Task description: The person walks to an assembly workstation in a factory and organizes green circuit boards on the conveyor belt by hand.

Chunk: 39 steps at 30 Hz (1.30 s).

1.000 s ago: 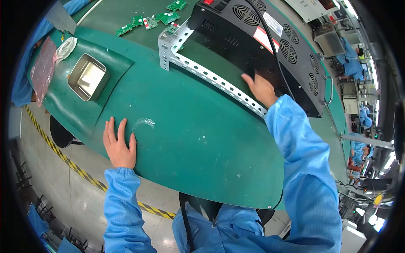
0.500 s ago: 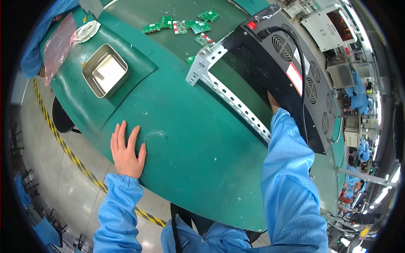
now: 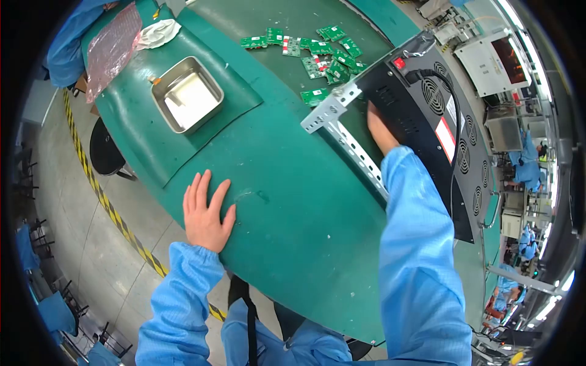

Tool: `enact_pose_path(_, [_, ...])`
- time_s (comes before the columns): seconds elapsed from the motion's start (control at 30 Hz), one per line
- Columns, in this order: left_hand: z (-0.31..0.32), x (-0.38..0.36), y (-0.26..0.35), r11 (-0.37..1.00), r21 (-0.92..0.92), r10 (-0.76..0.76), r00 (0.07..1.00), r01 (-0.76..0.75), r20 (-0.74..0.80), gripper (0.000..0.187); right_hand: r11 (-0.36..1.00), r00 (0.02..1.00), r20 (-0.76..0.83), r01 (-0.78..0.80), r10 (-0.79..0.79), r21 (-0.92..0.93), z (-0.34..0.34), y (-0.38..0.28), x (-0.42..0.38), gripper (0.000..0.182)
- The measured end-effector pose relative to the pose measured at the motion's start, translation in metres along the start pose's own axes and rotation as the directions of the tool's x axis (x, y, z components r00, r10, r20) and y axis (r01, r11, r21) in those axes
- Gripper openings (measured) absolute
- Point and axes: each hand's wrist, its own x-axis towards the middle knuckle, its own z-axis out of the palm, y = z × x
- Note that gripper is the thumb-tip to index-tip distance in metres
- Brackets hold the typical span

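My left hand (image 3: pixel 207 213) lies flat on the green table mat (image 3: pixel 274 244), fingers spread and nothing under them that I can see. My right hand (image 3: pixel 381 129) reaches in beside the black machine with fan grilles (image 3: pixel 427 116); its fingers are hidden by the housing, so what they touch or hold does not show. Between that arm and the mat runs a perforated metal bracket (image 3: pixel 354 146). Several green circuit boards (image 3: pixel 314 96) lie scattered and partly piled beyond the bracket, close to the machine's far end.
A metal tray (image 3: pixel 187 94) stands on a second mat at the left, beside crumpled white cloth (image 3: pixel 159 34) and pink bubble wrap (image 3: pixel 113 52). A black cable (image 3: pixel 455 146) hangs along the machine. Someone's blue sleeve (image 3: pixel 70 46) shows at the upper left.
My right hand has moved farther along the machine, away from me, and more of it shows. The view has shifted, bringing more circuit boards into sight. My left hand stays flat.
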Motion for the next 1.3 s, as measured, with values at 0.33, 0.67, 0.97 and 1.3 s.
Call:
enact_pose_path(0.33, [0.009, -0.006, -0.016, 0.976, -0.218, 0.02, 1.0, -0.021, -0.008, 0.045, 0.698, 0.841, 0.526, -0.452, 0.126, 0.555, -0.098, 0.041, -0.119, 0.051])
enact_pose_path(0.67, [-0.016, -0.005, -0.065, 0.52, -0.846, 0.456, 0.876, -0.12, 0.157, 0.037, 0.629, 0.738, 0.505, -0.662, 0.449, 0.407, -0.252, -0.151, -0.143, 0.042])
enact_pose_path(0.97, [-0.108, 0.048, -0.21, 0.457, -0.885, 0.072, 0.988, 0.091, 0.138, 0.007, 0.226, 0.673, 0.524, -0.701, 0.523, 0.676, -0.238, -0.288, -0.052, 0.039])
enact_pose_path(1.3, [-0.084, 0.21, -0.302, 0.672, -0.656, 0.38, 0.92, -0.343, -0.092, 0.014, 0.48, 0.56, 0.089, -0.772, 0.824, 0.415, 0.019, -0.133, 0.157, 0.062])
